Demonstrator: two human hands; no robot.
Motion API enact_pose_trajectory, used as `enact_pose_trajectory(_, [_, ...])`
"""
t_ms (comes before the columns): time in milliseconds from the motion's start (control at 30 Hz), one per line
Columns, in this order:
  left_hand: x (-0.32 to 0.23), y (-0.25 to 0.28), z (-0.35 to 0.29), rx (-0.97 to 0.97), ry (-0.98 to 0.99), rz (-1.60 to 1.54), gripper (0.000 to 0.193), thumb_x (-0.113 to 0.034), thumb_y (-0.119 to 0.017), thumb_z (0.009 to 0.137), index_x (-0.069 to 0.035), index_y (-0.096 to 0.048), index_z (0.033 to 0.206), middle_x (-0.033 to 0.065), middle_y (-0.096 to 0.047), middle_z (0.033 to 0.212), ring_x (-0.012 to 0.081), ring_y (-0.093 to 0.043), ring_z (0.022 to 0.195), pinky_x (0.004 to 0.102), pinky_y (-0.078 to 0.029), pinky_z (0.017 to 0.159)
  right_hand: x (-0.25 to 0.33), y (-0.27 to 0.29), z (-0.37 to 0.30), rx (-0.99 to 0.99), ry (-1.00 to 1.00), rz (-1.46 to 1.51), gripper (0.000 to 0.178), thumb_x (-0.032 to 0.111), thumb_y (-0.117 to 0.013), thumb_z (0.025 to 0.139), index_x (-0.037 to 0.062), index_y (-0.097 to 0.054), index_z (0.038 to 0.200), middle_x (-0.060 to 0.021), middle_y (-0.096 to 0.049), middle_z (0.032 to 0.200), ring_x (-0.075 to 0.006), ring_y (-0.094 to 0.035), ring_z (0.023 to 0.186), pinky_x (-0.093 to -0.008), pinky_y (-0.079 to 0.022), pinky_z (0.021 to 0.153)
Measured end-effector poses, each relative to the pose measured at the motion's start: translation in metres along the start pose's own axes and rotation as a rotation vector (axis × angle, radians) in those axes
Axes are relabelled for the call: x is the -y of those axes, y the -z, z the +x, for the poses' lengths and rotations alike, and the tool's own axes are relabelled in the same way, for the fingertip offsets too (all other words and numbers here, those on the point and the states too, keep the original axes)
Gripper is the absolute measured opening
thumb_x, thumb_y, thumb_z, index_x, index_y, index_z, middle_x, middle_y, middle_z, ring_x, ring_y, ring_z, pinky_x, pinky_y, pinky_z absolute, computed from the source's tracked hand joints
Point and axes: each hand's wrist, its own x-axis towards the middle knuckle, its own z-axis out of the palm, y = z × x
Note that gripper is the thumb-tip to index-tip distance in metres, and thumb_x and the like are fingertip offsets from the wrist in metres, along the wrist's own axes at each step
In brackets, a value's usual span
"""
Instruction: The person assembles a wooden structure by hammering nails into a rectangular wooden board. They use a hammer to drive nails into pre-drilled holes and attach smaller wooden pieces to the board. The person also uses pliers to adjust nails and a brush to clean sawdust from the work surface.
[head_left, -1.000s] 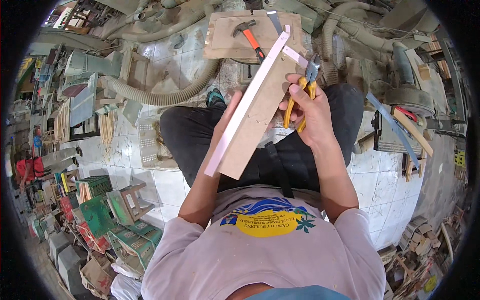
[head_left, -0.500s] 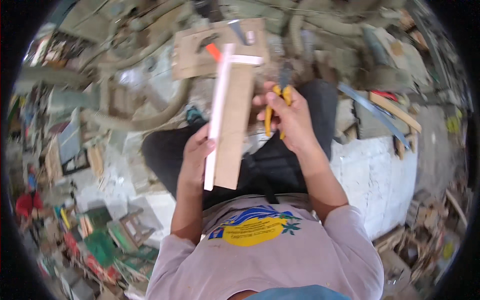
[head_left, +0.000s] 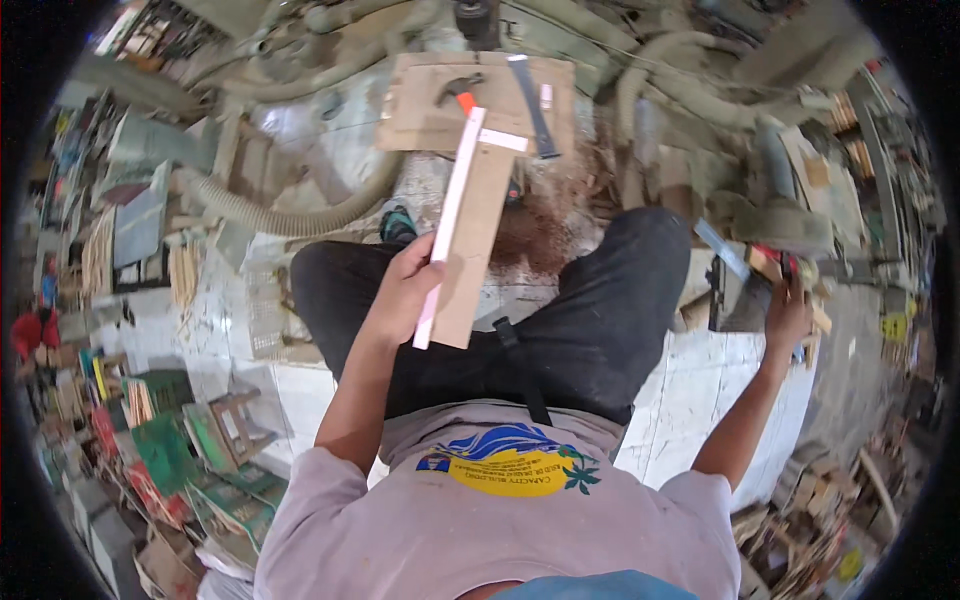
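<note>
Edgewise in the left grip (head_left: pixel 407 287), brown board (head_left: pixel 474 235)

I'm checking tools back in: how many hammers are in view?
1: a hammer on the brown board ahead, its orange handle partly behind the long strip in the left hand. Others may be hidden in the clutter.

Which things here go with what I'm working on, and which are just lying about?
Likely the job's:
brown board with pale strips, in the left hand
hammer
something at the right hand, unclear

Probably just lying about:
ribbed hose
wood scraps, lower right
</note>
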Motion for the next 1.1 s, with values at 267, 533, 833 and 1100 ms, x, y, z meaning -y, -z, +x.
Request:
enact_pose_trajectory(267, [0.012,0.009,0.016,-0.092,-0.018,-0.187,0.04,-0.009,-0.048,0.091,0.0,-0.057,0.129,0.0048,-0.063,0.103,0.0112,-0.061,0.09,0.0272,-0.05,0.081,0.027,-0.015,0.011,-0.043,-0.1,0.098,0.043,0.033,-0.067,0.091,0.0103,-0.065,0.127,-0.02,-0.062,0.117,-0.0394,-0.059,0.111,-0.0463,-0.047,0.095])
enact_pose_trajectory(533, [0.011,0.039,0.013,-0.13,-0.178,-0.511,0.04,-0.031,-0.037,0.101,-0.012,-0.048,0.134,0.0071,-0.055,0.082,0.0143,-0.049,0.051,0.0273,-0.043,0.044,0.297,0.061,0.032,0.272,0.519,0.861,0.037,0.029,-0.066,0.09,0.0032,-0.067,0.117,-0.0202,-0.065,0.114,-0.0367,-0.062,0.11,-0.0425,-0.049,0.096])
enact_pose_trajectory(833, [0.001,0.055,-0.001,-0.236,-0.219,-0.533,0.055,-0.053,-0.047,0.097,-0.012,-0.041,0.134,0.0103,-0.057,0.098,0.0148,-0.046,0.053,0.0282,-0.038,0.046,0.503,-0.026,0.007,0.567,0.618,0.544,0.033,0.022,-0.058,0.092,-0.0021,-0.059,0.115,-0.0256,-0.059,0.119,-0.0438,-0.062,0.106,-0.0503,-0.051,0.094])
enact_pose_trajectory(1100, [0.019,0.094,0.005,-0.216,-0.204,-0.543,0.059,-0.044,-0.056,0.092,0.0,-0.049,0.132,0.0134,-0.059,0.114,0.0225,-0.057,0.082,0.0323,-0.049,0.062,0.405,0.028,-0.006,0.668,0.511,0.913,0.035,0.017,-0.064,0.087,-0.0035,-0.063,0.115,-0.0253,-0.066,0.102,-0.0416,-0.063,0.104,-0.0477,-0.048,0.092])
